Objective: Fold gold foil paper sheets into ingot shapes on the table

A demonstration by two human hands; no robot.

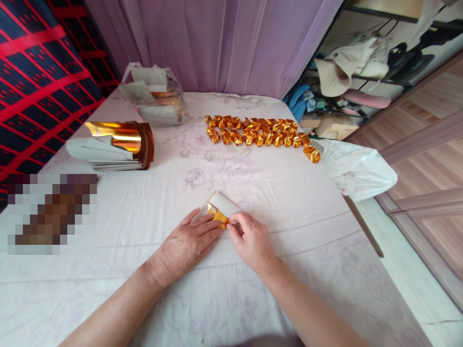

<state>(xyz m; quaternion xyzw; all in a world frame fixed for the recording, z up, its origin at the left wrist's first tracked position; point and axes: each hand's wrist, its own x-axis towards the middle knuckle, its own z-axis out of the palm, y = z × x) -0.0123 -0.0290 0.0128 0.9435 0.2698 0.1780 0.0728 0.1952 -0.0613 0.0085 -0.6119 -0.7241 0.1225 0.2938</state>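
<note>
A partly folded sheet of gold foil paper (224, 205) lies on the cloth-covered table, its pale back showing along a folded strip and gold along the near-left part. My left hand (191, 240) rests flat with fingers stretched out, the fingertips pressing on the paper's gold part. Thumb and forefinger of my right hand (255, 240) pinch the near edge of the same paper, close to my left fingertips. Part of the paper is hidden under the fingers.
Rows of folded gold foil pieces (258, 131) stand at the back. A stack of gold-and-white paper (119, 147) lies at the left, with a plastic bag of paper (155, 94) behind it. A white plastic bag (365, 168) hangs at the right edge. The table (231, 299) has a floral cover.
</note>
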